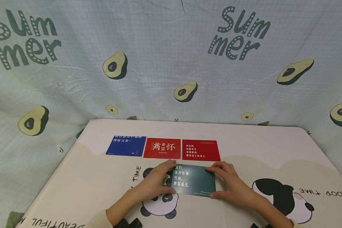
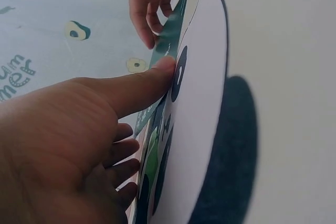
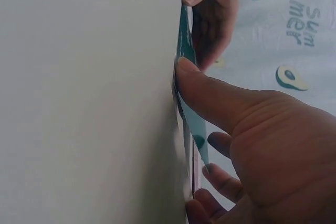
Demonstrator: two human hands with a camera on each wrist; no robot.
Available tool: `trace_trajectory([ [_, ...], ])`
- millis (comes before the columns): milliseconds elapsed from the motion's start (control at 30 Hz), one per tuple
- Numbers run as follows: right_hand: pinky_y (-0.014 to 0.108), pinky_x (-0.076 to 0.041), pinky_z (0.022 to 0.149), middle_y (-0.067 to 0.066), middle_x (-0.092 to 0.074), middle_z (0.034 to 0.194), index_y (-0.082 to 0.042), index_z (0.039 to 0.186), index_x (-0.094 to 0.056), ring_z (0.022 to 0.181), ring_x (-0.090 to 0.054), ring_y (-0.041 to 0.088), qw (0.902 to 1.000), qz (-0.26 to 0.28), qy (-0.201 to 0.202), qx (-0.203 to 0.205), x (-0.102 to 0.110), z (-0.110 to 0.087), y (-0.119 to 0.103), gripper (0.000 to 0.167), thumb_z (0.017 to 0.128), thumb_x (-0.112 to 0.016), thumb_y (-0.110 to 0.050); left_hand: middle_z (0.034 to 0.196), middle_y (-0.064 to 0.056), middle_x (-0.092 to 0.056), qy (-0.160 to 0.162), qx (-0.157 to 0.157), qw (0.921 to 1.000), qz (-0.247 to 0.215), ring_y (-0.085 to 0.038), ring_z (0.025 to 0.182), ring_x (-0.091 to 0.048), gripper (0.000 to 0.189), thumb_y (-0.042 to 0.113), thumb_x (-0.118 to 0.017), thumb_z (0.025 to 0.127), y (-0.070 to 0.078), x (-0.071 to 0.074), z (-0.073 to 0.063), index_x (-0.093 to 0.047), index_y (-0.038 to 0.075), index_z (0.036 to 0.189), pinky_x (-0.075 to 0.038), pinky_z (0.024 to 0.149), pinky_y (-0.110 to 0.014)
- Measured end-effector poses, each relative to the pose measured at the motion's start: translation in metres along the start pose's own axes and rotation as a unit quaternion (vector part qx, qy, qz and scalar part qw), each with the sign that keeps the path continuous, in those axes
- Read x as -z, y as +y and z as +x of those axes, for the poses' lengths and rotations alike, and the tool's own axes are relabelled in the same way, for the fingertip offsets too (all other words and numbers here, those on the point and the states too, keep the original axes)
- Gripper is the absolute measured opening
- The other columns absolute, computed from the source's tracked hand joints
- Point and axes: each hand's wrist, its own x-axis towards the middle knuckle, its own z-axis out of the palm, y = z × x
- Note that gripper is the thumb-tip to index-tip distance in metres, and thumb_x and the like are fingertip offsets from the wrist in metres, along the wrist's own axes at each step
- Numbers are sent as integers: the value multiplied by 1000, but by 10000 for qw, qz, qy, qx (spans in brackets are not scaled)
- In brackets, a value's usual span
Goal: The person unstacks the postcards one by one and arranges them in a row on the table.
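Observation:
A dark green card (image 1: 196, 181) with white printed characters lies low over the table below a row of cards. My left hand (image 1: 155, 180) holds its left side, thumb at the near corner and fingers at the far one. On the opposite side, my right hand (image 1: 232, 185) grips the card in the same way. From the right wrist view, the green card (image 3: 194, 121) slants, with the right thumb on its near edge. A blue card (image 1: 128, 148), a red card with large characters (image 1: 159, 153) and a red card with smaller text (image 1: 199, 151) lie just beyond.
The pale tabletop (image 1: 82, 186) carries printed panda and dog drawings and lettering. A curtain (image 1: 154, 38) with avocado and "summer" prints hangs behind its far edge. Dark objects (image 1: 134, 223) show at the bottom edge by the left forearm.

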Motion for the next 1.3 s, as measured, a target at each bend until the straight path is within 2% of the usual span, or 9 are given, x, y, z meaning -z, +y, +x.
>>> trace_trajectory([
  [200, 34, -52, 87, -8, -38, 129, -26, 137, -50, 120, -31, 19, 9999, 41, 1, -110, 0, 0, -3, 82, 65, -87, -38, 151, -6, -34, 40, -31, 10000, 9, -29, 139, -28, 84, 21, -84, 72, 0, -1, 0, -41, 9, 143, -28, 108, -53],
  [433, 29, -52, 85, -5, -36, 130, -27, 139, -47, 122, -31, 22, 9990, 92, -78, -426, 1, 0, -6, 86, 64, -88, -36, 154, -2, -27, 26, -156, 9997, 180, -29, 138, -30, 89, 26, -87, 68, 7, 0, 2, -41, 15, 144, -36, 103, -54],
  [633, 33, -52, 88, -4, -36, 130, -28, 141, -45, 124, -30, 22, 9988, 118, -161, -453, 2, 0, -6, 86, 66, -86, -38, 154, -4, -24, 43, -378, 9984, 425, -28, 135, -31, 93, 25, -88, 67, 12, 1, 5, -38, 17, 145, -37, 103, -52],
  [767, 32, -52, 87, -3, -36, 130, -29, 141, -45, 125, -30, 23, 9985, 127, -225, -481, 2, 0, -5, 87, 66, -86, -41, 153, -4, -26, 43, -356, 9979, 541, -28, 135, -32, 92, 27, -88, 67, 14, 3, 6, -39, 17, 144, -38, 103, -51],
  [967, 35, -53, 87, -2, -36, 135, -30, 143, -42, 127, -29, 24, 9989, 71, -278, -380, 4, 0, -5, 92, 63, -85, -46, 152, -1, -28, -47, -147, 9996, 246, -26, 134, -33, 89, 30, -87, 68, 15, 5, 9, -41, 18, 143, -37, 103, -52],
  [1133, 41, -52, 89, 0, -34, 139, -30, 146, -36, 129, -28, 26, 9993, -163, -251, -221, 6, 1, -4, 99, 62, -85, -49, 151, -1, -30, 13, -255, 9997, 29, -25, 134, -34, 88, 31, -86, 69, 17, 7, 12, -41, 17, 143, -36, 104, -51],
  [1300, 41, -52, 88, 0, -34, 139, -27, 146, -36, 128, -28, 26, 9993, -337, -143, -118, 11, 1, -3, 99, 63, -84, -50, 151, -2, -30, 164, -370, 9992, -35, -24, 134, -33, 88, 32, -86, 69, 21, 7, 16, -41, 17, 143, -36, 104, -50],
])
